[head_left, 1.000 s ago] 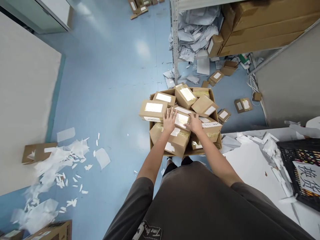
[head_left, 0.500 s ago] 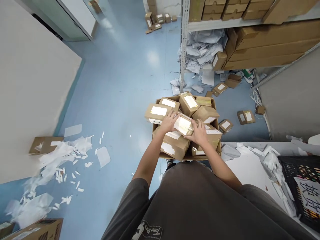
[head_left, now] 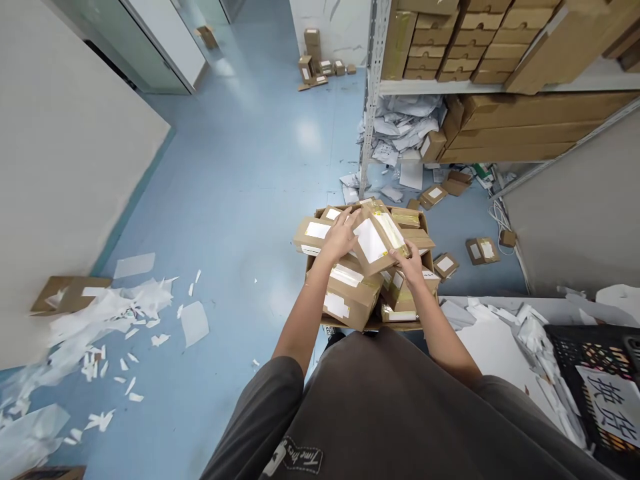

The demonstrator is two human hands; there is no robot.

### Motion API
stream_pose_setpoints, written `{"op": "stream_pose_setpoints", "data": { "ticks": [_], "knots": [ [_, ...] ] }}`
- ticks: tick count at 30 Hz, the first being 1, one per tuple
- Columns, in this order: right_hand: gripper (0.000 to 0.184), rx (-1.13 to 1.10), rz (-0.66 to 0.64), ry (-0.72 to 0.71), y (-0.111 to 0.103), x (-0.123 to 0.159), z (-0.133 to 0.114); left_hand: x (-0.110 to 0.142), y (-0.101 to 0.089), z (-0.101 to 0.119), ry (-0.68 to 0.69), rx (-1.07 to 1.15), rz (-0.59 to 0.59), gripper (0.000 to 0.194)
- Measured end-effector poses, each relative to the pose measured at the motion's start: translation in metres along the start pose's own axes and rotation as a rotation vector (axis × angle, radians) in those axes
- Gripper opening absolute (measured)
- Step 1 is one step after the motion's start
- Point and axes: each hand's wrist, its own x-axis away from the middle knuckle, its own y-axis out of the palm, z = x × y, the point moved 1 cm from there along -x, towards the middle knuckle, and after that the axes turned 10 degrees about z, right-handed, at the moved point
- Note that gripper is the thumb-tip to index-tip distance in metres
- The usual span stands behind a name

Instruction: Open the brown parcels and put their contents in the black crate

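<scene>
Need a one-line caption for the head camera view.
Head view: the left hand and right hand grip a taped cardboard parcel above a carton heaped with parcels, on a blue floor.

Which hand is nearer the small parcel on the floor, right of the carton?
Right hand, just left of the parcel, above the carton. Left hand is farther, past the tilted box.

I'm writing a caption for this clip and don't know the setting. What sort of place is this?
It's probably a warehouse or parcel stockroom: metal shelving stacked with cardboard boxes, a carton of taped, labelled parcels, and torn white packing paper on the floor.
</scene>
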Motion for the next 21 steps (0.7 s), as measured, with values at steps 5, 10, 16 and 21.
{"op": "stream_pose_setpoints", "data": {
  "ticks": [5,10,16,21],
  "knots": [
    [0.072,-0.348,-0.095,0.452,0.031,-0.003,0.024,0.05,0.022,-0.018,-0.102,0.101,0.024,0.073],
    [0.068,-0.403,-0.161,0.61,0.044,-0.004,0.054,0.094,0.041,-0.06,-0.306,0.048,0.099,0.07],
    [0.074,-0.281,-0.329,0.577,0.045,-0.015,0.066,0.087,0.025,-0.135,-0.565,-0.1,0.17,0.105],
    [0.075,-0.218,-0.332,0.529,0.055,-0.014,0.07,0.075,0.024,-0.18,-0.612,-0.109,0.009,0.117]
  ]
}}
